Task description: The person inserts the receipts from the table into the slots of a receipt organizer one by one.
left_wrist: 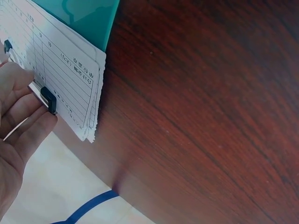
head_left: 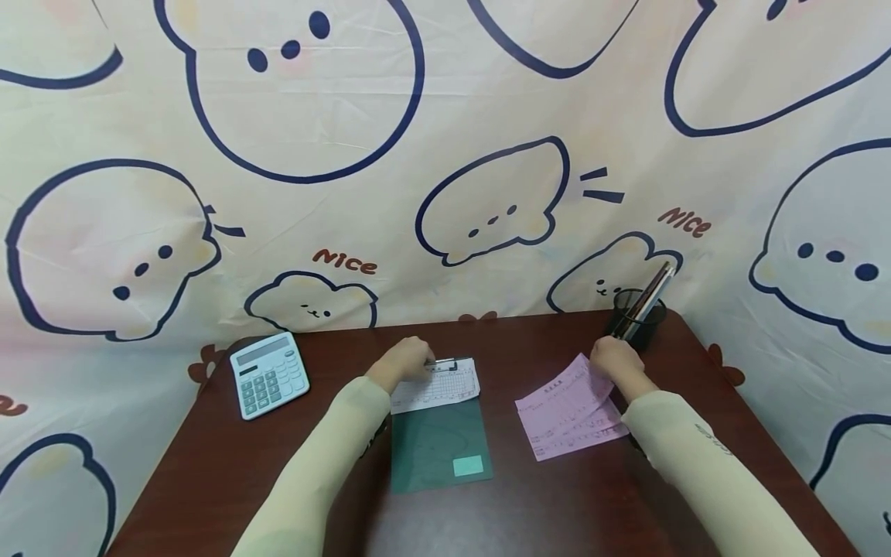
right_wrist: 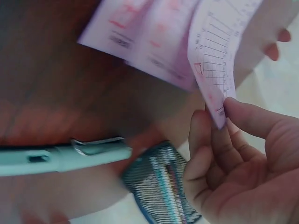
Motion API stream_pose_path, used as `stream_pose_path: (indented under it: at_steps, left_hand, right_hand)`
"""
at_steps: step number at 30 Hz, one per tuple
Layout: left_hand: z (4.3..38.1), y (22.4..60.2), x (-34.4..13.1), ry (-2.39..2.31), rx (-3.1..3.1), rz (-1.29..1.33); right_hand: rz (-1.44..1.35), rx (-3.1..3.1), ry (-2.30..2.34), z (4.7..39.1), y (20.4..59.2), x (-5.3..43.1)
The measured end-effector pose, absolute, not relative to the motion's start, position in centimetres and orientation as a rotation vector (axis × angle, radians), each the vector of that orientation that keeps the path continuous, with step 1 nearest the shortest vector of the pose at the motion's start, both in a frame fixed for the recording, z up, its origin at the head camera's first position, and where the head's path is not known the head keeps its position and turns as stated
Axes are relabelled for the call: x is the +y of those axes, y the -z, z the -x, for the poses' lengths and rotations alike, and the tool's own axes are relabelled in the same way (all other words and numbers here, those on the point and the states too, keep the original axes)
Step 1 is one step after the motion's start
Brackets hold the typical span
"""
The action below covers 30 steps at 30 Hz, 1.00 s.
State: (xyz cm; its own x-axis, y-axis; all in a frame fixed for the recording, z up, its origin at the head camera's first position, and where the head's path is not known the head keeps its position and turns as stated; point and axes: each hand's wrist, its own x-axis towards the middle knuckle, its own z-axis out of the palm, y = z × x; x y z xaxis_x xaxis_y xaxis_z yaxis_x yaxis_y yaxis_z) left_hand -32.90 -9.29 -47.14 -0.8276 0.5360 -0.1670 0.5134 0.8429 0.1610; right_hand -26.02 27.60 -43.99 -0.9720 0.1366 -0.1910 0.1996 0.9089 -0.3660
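Note:
My left hand [head_left: 404, 362] pinches the top of a green clipboard [head_left: 435, 441] at its metal clip [left_wrist: 48, 99], thumb on the upper side and fingers beneath. White printed forms [head_left: 438, 391] with ruled tables lie under the clip, their edges slightly uneven. On the right, several pink printed slips [head_left: 560, 410] lie fanned out on the table. One pink slip [right_wrist: 217, 56] is pinched at its corner between thumb and fingers of my right hand [right_wrist: 252, 158], and it bends upward from the others. A light green pen [right_wrist: 65, 158] lies beside them, mostly hidden by the sleeve in the head view.
A black mesh pen holder [head_left: 647, 333] with pens in it stands at the back right, just beyond the right hand. At the back left lies a light blue calculator [head_left: 270, 375]. A patterned cloth [head_left: 445, 294] hangs behind the dark wooden table [head_left: 431, 526].

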Motion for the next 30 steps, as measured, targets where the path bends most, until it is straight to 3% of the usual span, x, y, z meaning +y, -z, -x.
stream_pose_path:
  at_steps: [6,15,22,30]
  left_hand:
    - [32.8,47.0,-9.3,-0.189,2.810,-0.791]
    - [33.1,47.1,-9.2,-0.187,2.798,-0.779]
    - [32.9,46.9,-9.4,-0.196,2.793,-0.761]
    - [33.2,46.9,-9.4,-0.204,2.766,-0.767]
  right_hand:
    - [-0.075,2.990,0.620,26.1,41.9,26.4]
    - [-0.047,2.946,0.849,27.1,40.7,24.4]
    - [-0.246,2.573,1.420,28.1,42.3,21.6]
    - [-0.292,2.367,1.541,28.0,46.1,16.9]
